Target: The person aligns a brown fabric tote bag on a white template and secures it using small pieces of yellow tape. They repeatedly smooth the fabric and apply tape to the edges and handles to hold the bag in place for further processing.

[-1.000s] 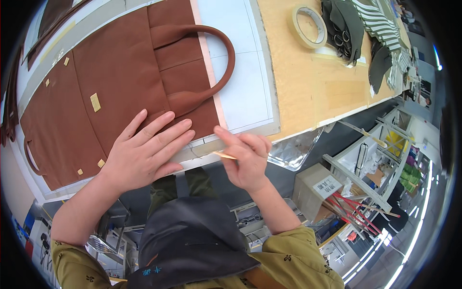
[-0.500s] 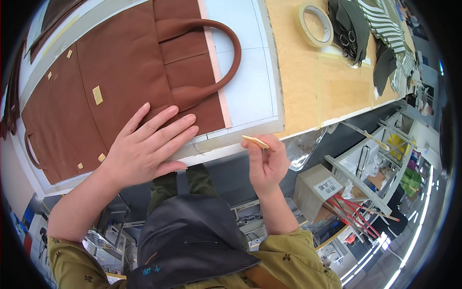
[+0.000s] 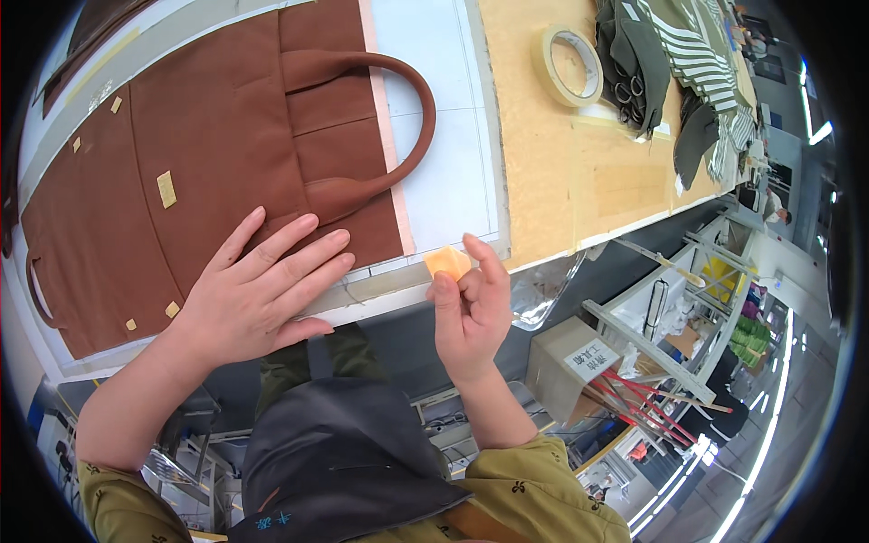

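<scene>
A large brown bag panel (image 3: 217,109) with two rounded handles lies flat on a white board with drawn lines. The nearer-right handle (image 3: 421,109) loops past the panel's right edge. Small pieces of yellowish tape (image 3: 167,189) stick to its surface in several places. My left hand (image 3: 262,290) rests flat on the panel's front edge, fingers spread. Just off the board's front edge, my right hand (image 3: 472,312) pinches a small, flat, pale orange piece (image 3: 447,262) between thumb and fingers, with the index finger raised. What this piece is made of I cannot tell.
On the wooden tabletop (image 3: 534,190) to the right stands a roll of tape (image 3: 568,65). Beyond it lie dark straps with metal rings (image 3: 629,77) and green striped fabric (image 3: 692,59). Below the table edge are a cardboard box (image 3: 570,366) and a metal-framed cart (image 3: 652,339).
The orange piece has been turned in my right hand, so its broad face shows. My right index finger has lifted away from it. The whole view has shifted slightly; my left hand stays on the panel.
</scene>
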Tool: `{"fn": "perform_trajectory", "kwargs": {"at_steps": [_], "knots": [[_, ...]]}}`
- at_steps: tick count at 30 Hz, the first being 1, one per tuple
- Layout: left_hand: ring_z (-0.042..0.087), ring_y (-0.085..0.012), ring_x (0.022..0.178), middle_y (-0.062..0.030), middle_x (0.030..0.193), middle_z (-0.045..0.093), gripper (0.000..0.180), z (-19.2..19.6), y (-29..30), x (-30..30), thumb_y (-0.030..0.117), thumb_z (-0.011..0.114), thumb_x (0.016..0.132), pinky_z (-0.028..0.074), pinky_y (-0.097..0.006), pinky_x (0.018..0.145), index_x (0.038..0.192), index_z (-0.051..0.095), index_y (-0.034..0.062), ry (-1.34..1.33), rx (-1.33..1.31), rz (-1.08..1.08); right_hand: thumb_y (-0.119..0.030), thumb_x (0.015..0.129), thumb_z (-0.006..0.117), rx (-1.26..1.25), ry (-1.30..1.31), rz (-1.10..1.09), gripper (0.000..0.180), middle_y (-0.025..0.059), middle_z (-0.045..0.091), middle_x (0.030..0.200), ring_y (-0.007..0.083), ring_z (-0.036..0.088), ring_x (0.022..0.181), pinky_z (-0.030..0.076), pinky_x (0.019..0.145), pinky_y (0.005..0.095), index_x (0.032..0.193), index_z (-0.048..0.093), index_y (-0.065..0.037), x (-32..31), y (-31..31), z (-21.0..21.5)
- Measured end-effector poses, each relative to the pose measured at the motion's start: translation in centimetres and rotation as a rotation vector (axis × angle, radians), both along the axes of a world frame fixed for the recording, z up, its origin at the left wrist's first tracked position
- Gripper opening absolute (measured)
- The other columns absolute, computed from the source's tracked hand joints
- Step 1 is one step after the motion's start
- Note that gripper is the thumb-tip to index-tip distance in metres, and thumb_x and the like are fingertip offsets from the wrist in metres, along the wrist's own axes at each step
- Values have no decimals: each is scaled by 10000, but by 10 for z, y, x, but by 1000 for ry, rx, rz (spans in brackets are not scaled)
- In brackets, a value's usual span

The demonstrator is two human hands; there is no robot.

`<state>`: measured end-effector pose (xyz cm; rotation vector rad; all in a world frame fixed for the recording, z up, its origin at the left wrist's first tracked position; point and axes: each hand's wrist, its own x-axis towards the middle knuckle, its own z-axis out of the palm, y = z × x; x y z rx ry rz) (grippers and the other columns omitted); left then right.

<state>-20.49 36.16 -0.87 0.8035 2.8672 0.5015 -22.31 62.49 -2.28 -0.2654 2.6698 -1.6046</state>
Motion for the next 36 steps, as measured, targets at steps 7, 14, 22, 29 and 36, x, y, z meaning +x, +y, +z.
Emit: {"fn": "perform_trajectory", "kwargs": {"at_steps": [7,14,22,29,36], "knots": [[428,-236,1411,24,1482,520,662,-1,-2,-1,568,634,848,243,-495,1206,1401,568,210,21,11,-28,-59,952,683,-135,-77,-29,299,83,696,910,78,606,609,501,567,210,1207,555,28,12,-15,-4],[406,-231,1428,30,1497,504,652,-4,-3,1,563,631,852,241,-499,1208,1409,559,231,14,29,-18,-42,934,699,23,-45,39,112,56,664,866,77,594,601,492,544,213,1014,639,6,10,-27,8],[399,-219,1431,41,1504,494,623,-6,-3,2,565,627,858,237,-499,1211,1408,560,280,20,32,-15,-10,913,714,31,-13,10,163,55,671,811,70,599,585,497,534,214,1066,665,15,11,-35,5],[416,-219,1418,37,1492,508,607,-5,-2,2,574,611,866,235,-500,1211,1394,576,277,17,46,-6,-2,907,717,80,46,39,185,59,688,778,73,615,572,508,524,219,1083,665,28,10,-37,3],[416,-219,1419,36,1489,512,601,-7,-2,2,573,603,873,236,-499,1210,1393,576,273,23,44,-8,20,890,724,109,57,53,174,66,699,802,86,631,585,511,516,224,1053,664,37,9,-39,2]]}}
